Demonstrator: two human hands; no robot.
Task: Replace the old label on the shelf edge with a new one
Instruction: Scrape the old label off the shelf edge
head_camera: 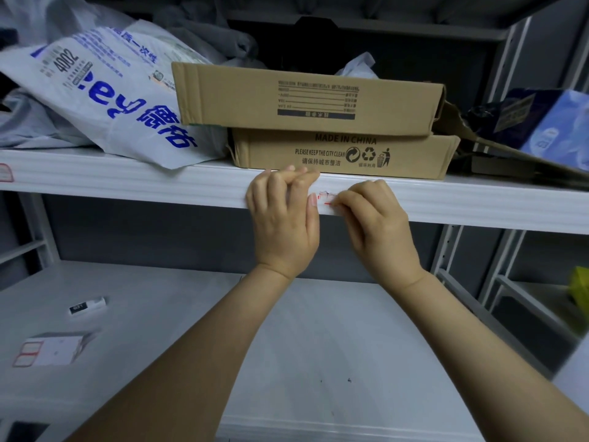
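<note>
A torn white label with red lines (325,198) sticks to the front of the white shelf edge (127,183), between my two hands. My left hand (283,215) rests against the edge just left of the label, fingers curled over the top lip and thumb beside the label. My right hand (376,215) sits just right of it, and its fingertips pinch the label's right end. Most of the label is hidden by my fingers. A sheet of new red-bordered labels (47,349) lies on the lower shelf at the left.
Two stacked cardboard boxes (318,122) sit on the shelf right above the label. A white printed plastic bag (111,90) lies to their left, a blue box (548,122) to the right. A small white box (87,306) rests on the lower shelf (318,330).
</note>
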